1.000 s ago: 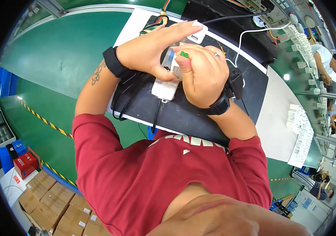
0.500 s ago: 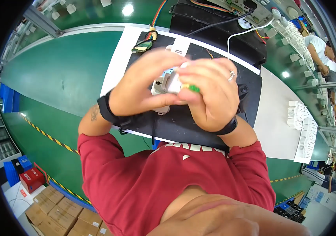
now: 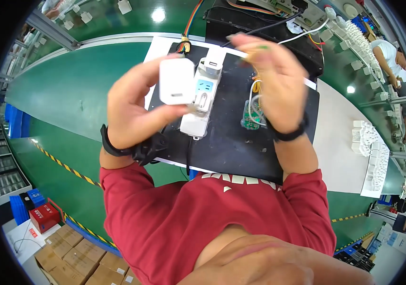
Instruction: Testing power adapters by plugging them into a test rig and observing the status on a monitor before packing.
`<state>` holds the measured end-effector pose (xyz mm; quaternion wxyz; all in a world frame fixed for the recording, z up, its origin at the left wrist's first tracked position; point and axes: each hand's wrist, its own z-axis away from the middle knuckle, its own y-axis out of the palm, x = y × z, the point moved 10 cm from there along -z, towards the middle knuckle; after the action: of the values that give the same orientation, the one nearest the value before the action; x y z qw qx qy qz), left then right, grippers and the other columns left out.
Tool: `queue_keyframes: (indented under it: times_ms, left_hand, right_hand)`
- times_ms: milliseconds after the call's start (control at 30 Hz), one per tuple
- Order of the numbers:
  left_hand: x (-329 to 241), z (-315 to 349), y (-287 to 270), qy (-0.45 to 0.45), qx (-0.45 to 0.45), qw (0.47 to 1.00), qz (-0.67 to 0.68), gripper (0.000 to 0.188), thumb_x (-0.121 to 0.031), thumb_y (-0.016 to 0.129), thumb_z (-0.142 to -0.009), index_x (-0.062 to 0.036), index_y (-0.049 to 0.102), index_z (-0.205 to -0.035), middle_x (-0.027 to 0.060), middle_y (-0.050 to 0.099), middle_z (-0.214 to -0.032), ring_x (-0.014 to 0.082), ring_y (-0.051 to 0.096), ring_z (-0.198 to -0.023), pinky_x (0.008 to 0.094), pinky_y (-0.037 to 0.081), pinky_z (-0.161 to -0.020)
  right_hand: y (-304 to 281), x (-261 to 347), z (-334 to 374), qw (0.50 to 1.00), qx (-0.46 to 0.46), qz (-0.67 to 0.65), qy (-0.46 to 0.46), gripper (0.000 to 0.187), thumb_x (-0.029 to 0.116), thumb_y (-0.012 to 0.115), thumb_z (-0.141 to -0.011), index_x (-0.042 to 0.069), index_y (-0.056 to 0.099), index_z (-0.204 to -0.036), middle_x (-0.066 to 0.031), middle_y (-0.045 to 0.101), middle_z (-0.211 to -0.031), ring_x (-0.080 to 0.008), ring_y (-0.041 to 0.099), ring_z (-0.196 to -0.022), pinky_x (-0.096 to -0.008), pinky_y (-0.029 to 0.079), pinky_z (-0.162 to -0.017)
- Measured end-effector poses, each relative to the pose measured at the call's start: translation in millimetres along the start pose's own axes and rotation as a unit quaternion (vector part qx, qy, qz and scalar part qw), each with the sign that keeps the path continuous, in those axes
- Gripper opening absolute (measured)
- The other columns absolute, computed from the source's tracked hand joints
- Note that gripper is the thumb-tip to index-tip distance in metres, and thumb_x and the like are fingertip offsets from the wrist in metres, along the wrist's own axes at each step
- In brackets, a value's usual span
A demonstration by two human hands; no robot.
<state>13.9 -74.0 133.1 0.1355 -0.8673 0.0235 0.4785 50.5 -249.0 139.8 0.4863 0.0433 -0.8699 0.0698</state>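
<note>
My left hand grips a white USB charger between thumb and fingers, its slotted end turned toward me. The charger hangs over the left side of a white power strip lying on the black mat. A small adapter with a slot sits on the strip's far end. My right hand is raised to the right, blurred by motion. Its fingers are closed around a small green and yellow piece, mostly hidden. Below that hand lies a green circuit board with a looped white cable.
Black equipment with cables stands behind the mat. Coloured ribbon wires run in at the far left. Many white pieces lie in rows on the right. Another person sits at the far right. Cardboard boxes are stacked at lower left.
My hands have moved apart. The left has drawn left with the charger, turning its slotted end into view; the right has lifted away to the far right, uncovering the circuit board and power strip.
</note>
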Motion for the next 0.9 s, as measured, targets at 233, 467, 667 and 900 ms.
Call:
queue_keyframes:
  times_ms: [233, 467, 667, 900]
  left_hand:
    - [4.5, -5.4, -65.9, 0.081, -0.210, 0.966, 0.123, 0.051, -0.006, 0.063, -0.078, 0.0074, 0.041, -0.121, 0.0214, 0.053, -0.115, 0.0271, 0.053, -0.108, 0.0361, 0.045, -0.088]
    - [20.0, -29.3, -105.0, 0.026, -0.269, 0.962, 0.035, 0.036, -0.005, 0.055, -0.083, 0.0043, 0.046, -0.117, 0.0156, 0.055, -0.111, 0.0228, 0.053, -0.105, 0.0358, 0.037, -0.095]
    - [57.6, -49.3, -118.1, -0.003, -0.229, 0.974, -0.004, 0.039, -0.006, 0.055, -0.085, 0.0081, 0.044, -0.120, 0.0141, 0.054, -0.115, 0.0182, 0.052, -0.106, 0.0282, 0.037, -0.094]
    - [119.1, -76.4, -110.2, -0.039, -0.182, 0.982, 0.016, 0.038, -0.005, 0.059, -0.081, 0.0024, 0.047, -0.116, 0.0125, 0.057, -0.111, 0.0187, 0.055, -0.100, 0.0285, 0.043, -0.086]
  right_hand:
    - [31.5, -41.2, -11.1, 0.985, 0.055, 0.166, 0.002, 0.023, 0.019, 0.056, -0.086, -0.002, 0.064, -0.092, -0.0071, 0.065, -0.080, -0.0103, 0.059, -0.072, -0.0223, 0.045, -0.066]
    - [20.7, -51.6, -24.6, 0.968, 0.056, 0.237, 0.057, 0.024, 0.021, 0.056, -0.086, -0.002, 0.063, -0.088, -0.0069, 0.063, -0.071, -0.0095, 0.057, -0.065, -0.0216, 0.043, -0.060]
    - [22.0, -42.2, -19.1, 0.972, 0.035, 0.230, -0.016, 0.027, 0.026, 0.056, -0.086, 0.001, 0.064, -0.085, -0.0067, 0.061, -0.066, -0.0132, 0.055, -0.060, -0.0256, 0.042, -0.070]
    - [33.4, -18.6, -8.5, 0.927, 0.031, 0.351, -0.131, 0.025, 0.030, 0.055, -0.085, 0.007, 0.066, -0.083, -0.0066, 0.062, -0.066, -0.0274, 0.061, -0.091, -0.0484, 0.026, -0.097]
